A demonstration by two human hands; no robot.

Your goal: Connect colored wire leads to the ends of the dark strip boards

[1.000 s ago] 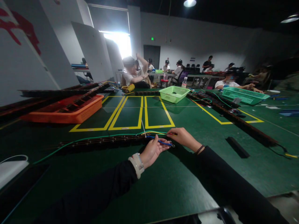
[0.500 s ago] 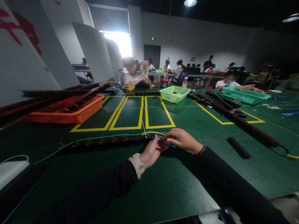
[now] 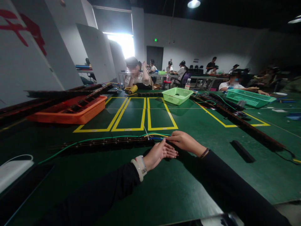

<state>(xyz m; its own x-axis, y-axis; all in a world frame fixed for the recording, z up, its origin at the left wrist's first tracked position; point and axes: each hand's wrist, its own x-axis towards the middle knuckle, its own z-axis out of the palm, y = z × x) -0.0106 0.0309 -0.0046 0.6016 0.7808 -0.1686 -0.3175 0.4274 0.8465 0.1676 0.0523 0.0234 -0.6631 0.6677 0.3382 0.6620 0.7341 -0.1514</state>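
My left hand [image 3: 160,154] is palm up with its fingers stretched out, its thumb beside my right fingertips. My right hand [image 3: 187,142] has its fingers pressed together around the end of a blue wire [image 3: 156,138]; the tip is hidden. Green wire [image 3: 94,139] and yellow wire [image 3: 147,135] run close by, along a long dark strip [image 3: 122,142] with thin metal rods. A pale cable tie [image 3: 145,130] sticks up at the strip's right end, just left of both hands.
An orange basket [image 3: 87,114] holding dark strips is at the left, a light green basket [image 3: 177,97] at the far middle. A black bar [image 3: 242,151] and a long strip [image 3: 256,128] lie to the right. A white device [image 3: 15,171] is at lower left. Co-workers sit across the table.
My left fingers have come off the blue wire and straightened. The wire's ring end, seen before, is now hidden by my right hand, which has moved slightly left over the wires.
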